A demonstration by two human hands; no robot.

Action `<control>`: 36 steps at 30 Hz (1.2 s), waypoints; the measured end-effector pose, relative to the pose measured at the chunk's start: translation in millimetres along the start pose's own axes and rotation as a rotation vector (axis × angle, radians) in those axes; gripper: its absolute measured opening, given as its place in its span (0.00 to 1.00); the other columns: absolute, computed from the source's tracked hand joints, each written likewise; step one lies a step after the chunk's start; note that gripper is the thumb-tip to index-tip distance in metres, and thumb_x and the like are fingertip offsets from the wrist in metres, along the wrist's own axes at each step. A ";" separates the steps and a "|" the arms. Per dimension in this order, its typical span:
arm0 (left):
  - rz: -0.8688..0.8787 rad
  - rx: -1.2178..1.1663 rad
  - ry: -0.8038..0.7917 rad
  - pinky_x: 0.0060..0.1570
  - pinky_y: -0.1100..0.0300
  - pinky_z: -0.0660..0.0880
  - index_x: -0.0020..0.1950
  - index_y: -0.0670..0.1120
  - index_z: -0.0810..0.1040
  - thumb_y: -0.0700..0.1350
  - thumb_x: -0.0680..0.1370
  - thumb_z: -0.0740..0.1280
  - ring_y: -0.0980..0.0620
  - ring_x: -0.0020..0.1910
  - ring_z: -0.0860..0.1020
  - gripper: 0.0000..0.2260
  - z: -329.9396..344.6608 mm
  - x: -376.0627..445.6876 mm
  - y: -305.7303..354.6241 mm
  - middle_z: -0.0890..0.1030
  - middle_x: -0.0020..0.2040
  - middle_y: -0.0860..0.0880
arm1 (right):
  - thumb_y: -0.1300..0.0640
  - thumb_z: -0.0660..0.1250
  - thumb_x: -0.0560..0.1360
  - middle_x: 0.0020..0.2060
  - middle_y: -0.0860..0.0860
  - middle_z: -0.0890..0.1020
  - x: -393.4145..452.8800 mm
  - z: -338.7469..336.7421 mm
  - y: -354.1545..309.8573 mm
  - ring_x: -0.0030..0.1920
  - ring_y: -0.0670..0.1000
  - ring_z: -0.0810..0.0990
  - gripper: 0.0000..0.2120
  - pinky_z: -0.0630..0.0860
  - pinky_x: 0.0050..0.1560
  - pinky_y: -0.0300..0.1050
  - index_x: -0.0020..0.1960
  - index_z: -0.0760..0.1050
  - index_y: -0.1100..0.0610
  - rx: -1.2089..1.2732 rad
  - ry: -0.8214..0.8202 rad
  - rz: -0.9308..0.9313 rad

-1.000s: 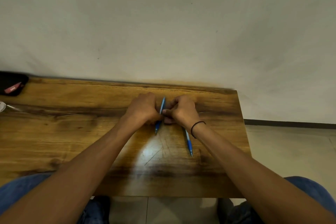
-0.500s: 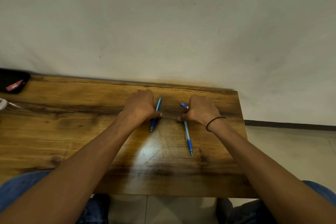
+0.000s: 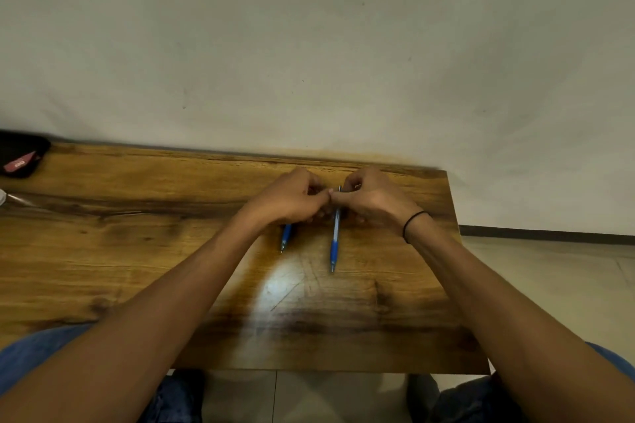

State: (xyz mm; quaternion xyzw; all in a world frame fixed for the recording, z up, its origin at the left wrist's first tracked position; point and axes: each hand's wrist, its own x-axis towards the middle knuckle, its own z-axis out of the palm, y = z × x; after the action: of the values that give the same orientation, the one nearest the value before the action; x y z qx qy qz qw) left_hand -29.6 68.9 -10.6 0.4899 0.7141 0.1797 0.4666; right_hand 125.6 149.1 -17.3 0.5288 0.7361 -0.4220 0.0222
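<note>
Right pen (image 3: pixel 335 241) and left pen (image 3: pixel 286 238) lie parallel on the table (image 3: pixel 137 251), tips toward the near edge: right hand (image 3: pixel 374 200) pinches its pen's far end, left hand (image 3: pixel 292 198) curls over the other's, grip hidden, thumbs touching, probably to square them up.

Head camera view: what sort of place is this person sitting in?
Probably a plain study or office corner: a brown wooden desk against a bare off-white wall, blue plastic pens on it, and a pale tiled floor.

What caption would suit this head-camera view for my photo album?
At a wooden table, the left hand covers the left blue pen while the right hand pinches the right blue pen.
</note>
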 end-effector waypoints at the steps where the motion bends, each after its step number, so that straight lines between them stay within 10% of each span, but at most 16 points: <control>1: -0.034 -0.146 -0.080 0.61 0.50 0.83 0.67 0.51 0.81 0.47 0.85 0.66 0.54 0.56 0.85 0.11 0.6 -0.6 1.1 0.87 0.56 0.51 | 0.48 0.76 0.76 0.30 0.54 0.85 0.0 -1.0 0.5 0.25 0.47 0.78 0.14 0.72 0.27 0.40 0.37 0.79 0.56 0.093 0.002 -0.010; 7: 0.020 -0.407 -0.129 0.59 0.51 0.83 0.74 0.50 0.72 0.41 0.86 0.65 0.49 0.56 0.86 0.17 10.1 -0.8 -1.8 0.87 0.57 0.46 | 0.61 0.75 0.77 0.29 0.58 0.83 -0.5 -5.5 1.3 0.25 0.50 0.79 0.11 0.70 0.22 0.39 0.47 0.81 0.70 0.439 0.026 -0.009; 22: 0.177 -0.438 0.025 0.39 0.66 0.77 0.78 0.57 0.69 0.38 0.88 0.60 0.64 0.35 0.79 0.21 17.4 -0.3 -3.4 0.86 0.39 0.52 | 0.60 0.75 0.79 0.35 0.64 0.85 -4.9 -18.1 -3.5 0.30 0.51 0.83 0.11 0.78 0.29 0.39 0.48 0.81 0.70 0.538 0.220 -0.157; 36: 0.247 -0.416 0.037 0.40 0.60 0.71 0.81 0.59 0.68 0.39 0.88 0.59 0.57 0.38 0.73 0.24 13.4 1.8 -2.6 0.77 0.37 0.50 | 0.65 0.71 0.79 0.33 0.60 0.84 -7.2 -13.5 -6.3 0.29 0.51 0.82 0.06 0.82 0.34 0.43 0.47 0.81 0.69 0.741 0.285 -0.181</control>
State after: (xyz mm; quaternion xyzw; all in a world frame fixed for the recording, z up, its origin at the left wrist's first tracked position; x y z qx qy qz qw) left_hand -19.9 66.6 -20.0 0.4636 0.6048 0.3875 0.5188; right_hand 129.4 151.8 -1.5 0.4870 0.5736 -0.5815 -0.3093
